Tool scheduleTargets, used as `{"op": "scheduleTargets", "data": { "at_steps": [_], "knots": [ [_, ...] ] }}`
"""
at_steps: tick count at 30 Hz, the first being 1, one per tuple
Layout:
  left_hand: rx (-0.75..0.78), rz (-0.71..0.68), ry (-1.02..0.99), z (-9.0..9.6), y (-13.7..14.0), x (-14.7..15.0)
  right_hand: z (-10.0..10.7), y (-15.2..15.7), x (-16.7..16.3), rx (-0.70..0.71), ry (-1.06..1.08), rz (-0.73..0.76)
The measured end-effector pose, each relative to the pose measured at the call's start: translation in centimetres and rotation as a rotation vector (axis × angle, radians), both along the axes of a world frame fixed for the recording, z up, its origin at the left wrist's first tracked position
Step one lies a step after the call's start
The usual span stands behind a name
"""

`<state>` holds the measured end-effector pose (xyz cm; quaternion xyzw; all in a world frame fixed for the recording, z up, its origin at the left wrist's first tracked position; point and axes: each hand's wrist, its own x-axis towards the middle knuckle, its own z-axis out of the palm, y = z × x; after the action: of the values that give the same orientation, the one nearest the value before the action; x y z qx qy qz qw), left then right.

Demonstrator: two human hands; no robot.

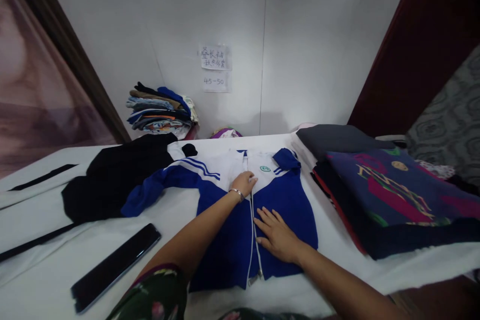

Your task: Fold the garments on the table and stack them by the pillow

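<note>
A blue and white zip-up jacket [221, 220] lies front up on the white tabletop, its collar away from me. It has striped shoulders and a small green round badge on the chest. My left hand [243, 183], with a bracelet at the wrist, is closed at the upper part of the front zip, fingers bent on its edge. Lower down, my right hand [277, 235] rests flat on the jacket's blue front, fingers spread, beside the zip. One sleeve stretches out to the left; the other is bent in near the shoulder.
Left of the jacket are a black garment [123, 175] and a dark phone [116, 267]. Folded clothes [397, 190] are stacked on the right, and another clothes pile [161, 110] stands at the back left. Handwritten paper notes [216, 69] hang on the wall.
</note>
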<state>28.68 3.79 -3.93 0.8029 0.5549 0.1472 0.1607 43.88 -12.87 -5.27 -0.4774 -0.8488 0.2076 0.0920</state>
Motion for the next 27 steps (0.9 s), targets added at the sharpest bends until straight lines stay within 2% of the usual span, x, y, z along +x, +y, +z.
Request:
{"op": "scheduleTargets", "data": {
  "at_steps": [4,6,9,11,12,15,21,24,27],
  "knots": [
    [0.064,-0.243,0.035,-1.9,-2.7,0.1,-0.7,0.4,0.3,0.001,0.145,-0.006],
    [0.067,-0.308,0.111,-2.7,-3.4,-0.1,-1.0,1.8,1.2,0.036,0.284,-0.051],
    [0.067,-0.306,0.161,-3.3,-3.6,-0.3,-0.6,5.6,3.7,0.217,0.449,-0.241],
    [0.07,-0.299,0.156,-3.3,-3.5,-0.3,0.1,8.8,6.0,0.32,0.409,-0.441],
    [0.071,-0.298,0.151,-3.3,-3.4,-0.2,0.6,10.4,7.1,0.342,0.361,-0.571],
    [0.064,-0.297,0.143,-3.3,-3.2,-0.1,1.5,14.4,10.0,0.357,0.317,-0.743],
    [0.057,-0.296,0.136,-3.4,-3.2,-0.2,1.1,18.0,12.0,0.292,0.371,-0.899],
    [0.057,-0.297,0.13,-3.3,-3.3,-0.3,1.2,19.0,12.5,0.245,0.504,-0.959],
    [0.055,-0.297,0.122,-3.2,-3.4,-0.4,2.4,20.1,12.8,0.245,0.714,-0.995]
  ]
}}
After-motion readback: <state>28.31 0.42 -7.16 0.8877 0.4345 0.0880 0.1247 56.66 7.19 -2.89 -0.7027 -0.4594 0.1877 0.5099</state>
